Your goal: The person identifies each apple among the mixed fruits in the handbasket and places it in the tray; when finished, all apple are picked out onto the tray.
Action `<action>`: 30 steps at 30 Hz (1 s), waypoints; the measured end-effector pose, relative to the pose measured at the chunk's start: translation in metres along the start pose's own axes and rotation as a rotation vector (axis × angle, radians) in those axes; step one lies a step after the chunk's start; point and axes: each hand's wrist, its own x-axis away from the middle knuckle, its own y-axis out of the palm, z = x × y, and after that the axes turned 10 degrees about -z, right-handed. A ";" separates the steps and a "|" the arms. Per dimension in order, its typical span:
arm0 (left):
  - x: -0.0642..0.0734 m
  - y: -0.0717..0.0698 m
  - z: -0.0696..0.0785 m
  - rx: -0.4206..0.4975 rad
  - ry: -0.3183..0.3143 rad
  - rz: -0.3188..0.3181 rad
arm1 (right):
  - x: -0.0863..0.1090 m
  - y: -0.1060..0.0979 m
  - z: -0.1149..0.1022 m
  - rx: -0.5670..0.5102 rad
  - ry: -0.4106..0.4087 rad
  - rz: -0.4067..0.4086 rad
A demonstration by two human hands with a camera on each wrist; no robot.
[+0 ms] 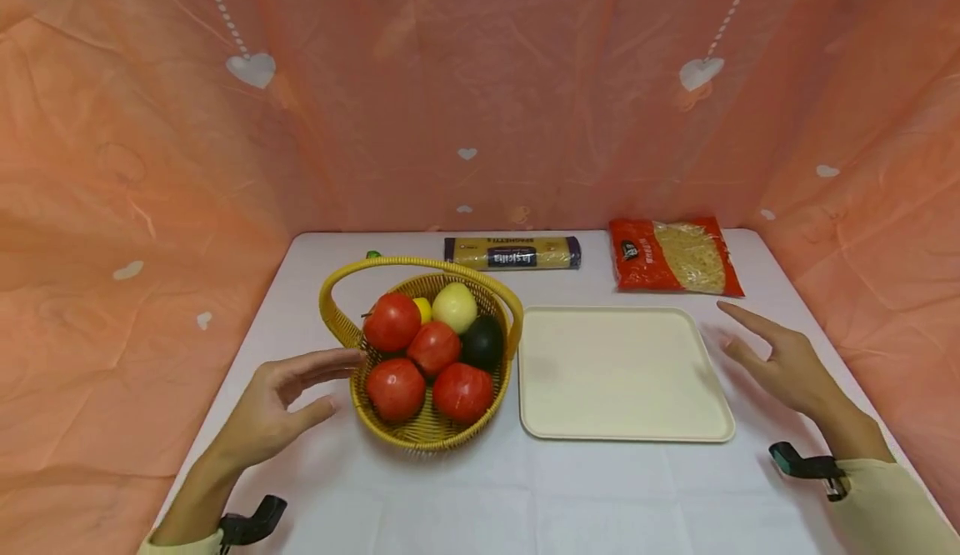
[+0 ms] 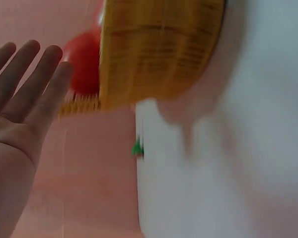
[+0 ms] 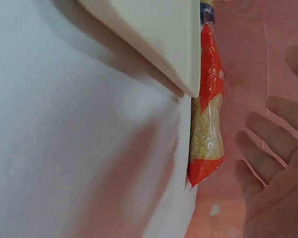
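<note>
My left hand is beside the left rim of a yellow wicker basket, its fingers extended and holding nothing. Inside the basket lie several red tomato-like fruits, a pale green round one, a dark green one and a bit of something yellow. In the left wrist view the fingers are straight, close to the basket's side. To the right of a cream tray, my right hand hovers with fingers spread and nothing in it.
Behind the basket and tray lies a spaghetti pack. At the back right is a red pasta bag. A small green thing shows behind the basket handle. Orange-pink cloth walls off the back and sides of the white table.
</note>
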 end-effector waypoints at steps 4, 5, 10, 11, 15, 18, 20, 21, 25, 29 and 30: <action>-0.019 0.016 -0.003 0.011 -0.050 -0.066 | -0.001 0.006 0.004 -0.043 0.013 -0.009; -0.024 0.019 -0.004 0.012 -0.043 -0.084 | -0.002 0.007 0.005 -0.055 0.020 -0.018; -0.047 0.035 -0.007 -0.035 0.009 -0.172 | -0.004 0.014 0.010 -0.127 0.071 -0.071; -0.051 0.038 -0.007 -0.057 0.011 -0.188 | -0.005 0.016 0.011 -0.147 0.087 -0.092; -0.064 0.049 -0.008 -0.123 0.014 -0.268 | -0.007 0.021 0.015 -0.199 0.123 -0.148; -0.069 0.056 -0.010 -0.171 0.023 -0.339 | -0.010 0.026 0.016 -0.206 0.121 -0.168; -0.073 0.060 -0.010 -0.203 0.023 -0.388 | -0.011 0.028 0.017 -0.209 0.114 -0.176; -0.074 0.061 -0.009 -0.224 0.007 -0.412 | -0.012 0.029 0.017 -0.214 0.109 -0.179; -0.079 0.066 -0.005 -0.375 -0.023 -0.500 | -0.015 0.029 0.017 -0.230 0.095 -0.183; -0.084 0.071 -0.005 -0.537 -0.029 -0.551 | -0.018 0.031 0.018 -0.245 0.093 -0.194; -0.085 0.073 -0.005 -0.567 -0.036 -0.556 | -0.019 0.031 0.018 -0.253 0.095 -0.202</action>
